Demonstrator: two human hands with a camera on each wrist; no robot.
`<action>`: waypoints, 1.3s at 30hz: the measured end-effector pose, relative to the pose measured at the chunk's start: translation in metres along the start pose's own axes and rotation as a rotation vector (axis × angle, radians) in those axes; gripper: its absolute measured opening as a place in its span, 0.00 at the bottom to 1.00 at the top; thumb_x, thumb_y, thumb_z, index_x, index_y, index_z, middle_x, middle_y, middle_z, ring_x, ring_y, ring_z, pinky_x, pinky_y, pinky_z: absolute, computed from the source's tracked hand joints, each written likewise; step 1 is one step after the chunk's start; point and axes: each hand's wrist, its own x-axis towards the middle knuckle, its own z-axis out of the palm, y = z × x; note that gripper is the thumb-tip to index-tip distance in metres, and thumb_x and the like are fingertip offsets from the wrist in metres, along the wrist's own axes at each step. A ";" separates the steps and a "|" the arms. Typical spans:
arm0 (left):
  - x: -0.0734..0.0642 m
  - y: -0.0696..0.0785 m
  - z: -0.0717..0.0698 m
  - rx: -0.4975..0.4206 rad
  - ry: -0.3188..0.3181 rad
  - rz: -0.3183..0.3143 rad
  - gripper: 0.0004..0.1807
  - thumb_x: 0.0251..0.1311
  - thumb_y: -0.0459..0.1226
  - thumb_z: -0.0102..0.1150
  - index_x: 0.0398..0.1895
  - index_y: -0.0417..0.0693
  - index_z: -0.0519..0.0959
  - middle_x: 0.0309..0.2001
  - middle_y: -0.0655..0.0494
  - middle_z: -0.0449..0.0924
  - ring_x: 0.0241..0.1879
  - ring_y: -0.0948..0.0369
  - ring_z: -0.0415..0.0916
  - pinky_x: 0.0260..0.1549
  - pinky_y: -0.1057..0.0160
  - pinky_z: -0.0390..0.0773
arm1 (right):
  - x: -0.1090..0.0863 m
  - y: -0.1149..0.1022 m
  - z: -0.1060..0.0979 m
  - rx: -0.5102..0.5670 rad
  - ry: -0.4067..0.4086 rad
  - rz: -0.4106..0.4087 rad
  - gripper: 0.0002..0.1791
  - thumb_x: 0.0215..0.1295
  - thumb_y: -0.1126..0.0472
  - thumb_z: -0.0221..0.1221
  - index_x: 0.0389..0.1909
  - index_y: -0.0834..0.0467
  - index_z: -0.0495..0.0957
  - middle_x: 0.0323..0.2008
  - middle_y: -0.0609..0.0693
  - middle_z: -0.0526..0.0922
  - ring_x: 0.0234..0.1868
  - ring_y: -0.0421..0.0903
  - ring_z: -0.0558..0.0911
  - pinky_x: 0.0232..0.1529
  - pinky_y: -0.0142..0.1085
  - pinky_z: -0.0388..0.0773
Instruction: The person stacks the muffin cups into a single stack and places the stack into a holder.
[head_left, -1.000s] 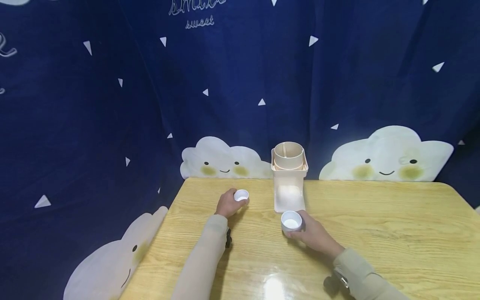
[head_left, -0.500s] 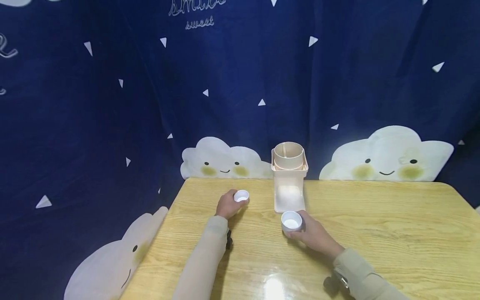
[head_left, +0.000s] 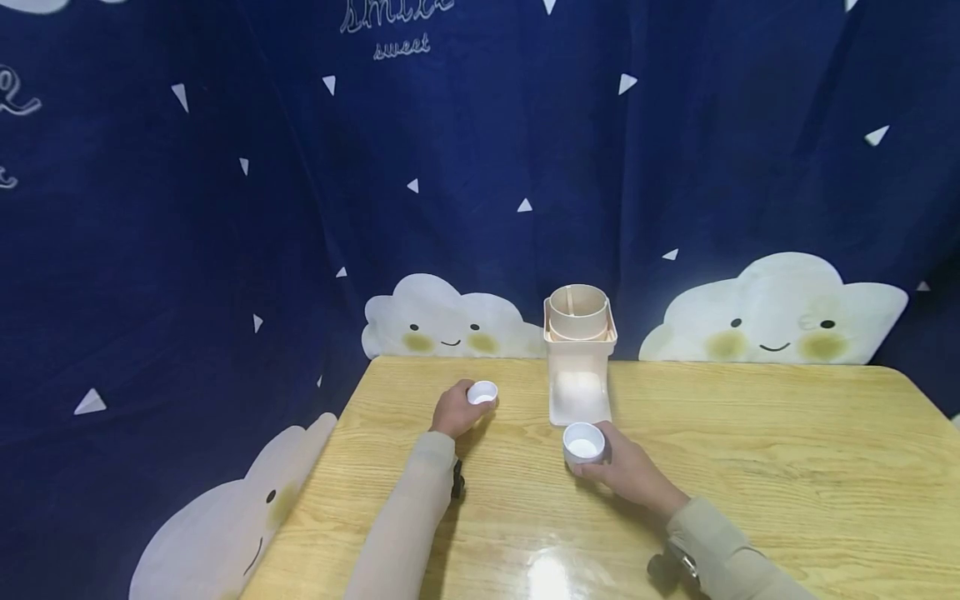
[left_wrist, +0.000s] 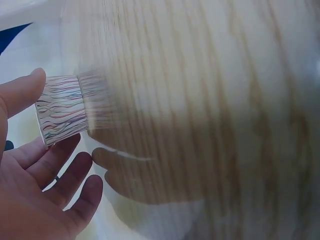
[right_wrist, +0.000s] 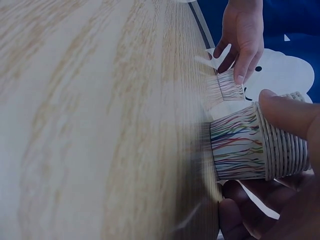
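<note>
On the left of the table, my left hand point(head_left: 455, 409) holds a single white paper cup point(left_wrist: 62, 107) printed with thin coloured wavy lines. The left wrist view shows the thumb on one side and a finger on the other, with the remaining fingers spread. Nearer the front, my right hand point(head_left: 626, 462) grips a stack of nested paper cups point(right_wrist: 237, 145) of the same pattern, several rims showing under the thumb. Both are upright with mouths up, at the tabletop. Just behind the stack stands a pale beige plastic holder point(head_left: 579, 358) with a round tube on top.
The wooden table point(head_left: 750, 467) has a glossy top and rounded back corners. Behind it hangs a dark blue curtain point(head_left: 465, 233) with white triangles and smiling clouds, close to the back edge and the left side.
</note>
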 end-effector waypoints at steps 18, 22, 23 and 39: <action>-0.008 0.015 -0.015 -0.067 -0.046 0.050 0.31 0.57 0.47 0.69 0.60 0.43 0.75 0.55 0.44 0.82 0.51 0.50 0.80 0.50 0.50 0.79 | 0.002 0.003 -0.001 0.004 0.010 0.012 0.34 0.52 0.50 0.73 0.56 0.58 0.71 0.51 0.54 0.83 0.55 0.55 0.80 0.57 0.55 0.74; -0.012 0.024 -0.019 -0.069 -0.052 0.088 0.30 0.56 0.47 0.69 0.60 0.43 0.75 0.53 0.45 0.82 0.49 0.52 0.79 0.49 0.52 0.79 | 0.001 0.002 -0.001 0.007 -0.001 0.005 0.34 0.52 0.50 0.73 0.57 0.59 0.71 0.52 0.55 0.83 0.56 0.57 0.80 0.57 0.57 0.74; -0.013 0.027 -0.020 -0.065 -0.056 0.106 0.29 0.57 0.46 0.69 0.60 0.43 0.76 0.52 0.46 0.83 0.48 0.53 0.78 0.49 0.53 0.78 | 0.001 0.002 -0.001 0.008 -0.003 0.005 0.34 0.52 0.50 0.73 0.57 0.59 0.71 0.52 0.55 0.83 0.56 0.57 0.80 0.58 0.58 0.74; -0.035 0.082 -0.025 -0.070 -0.109 0.333 0.26 0.54 0.43 0.71 0.56 0.46 0.79 0.47 0.52 0.84 0.47 0.58 0.77 0.49 0.60 0.76 | 0.002 0.002 0.002 0.009 -0.006 0.010 0.34 0.52 0.51 0.73 0.57 0.59 0.71 0.51 0.55 0.83 0.55 0.56 0.80 0.57 0.58 0.74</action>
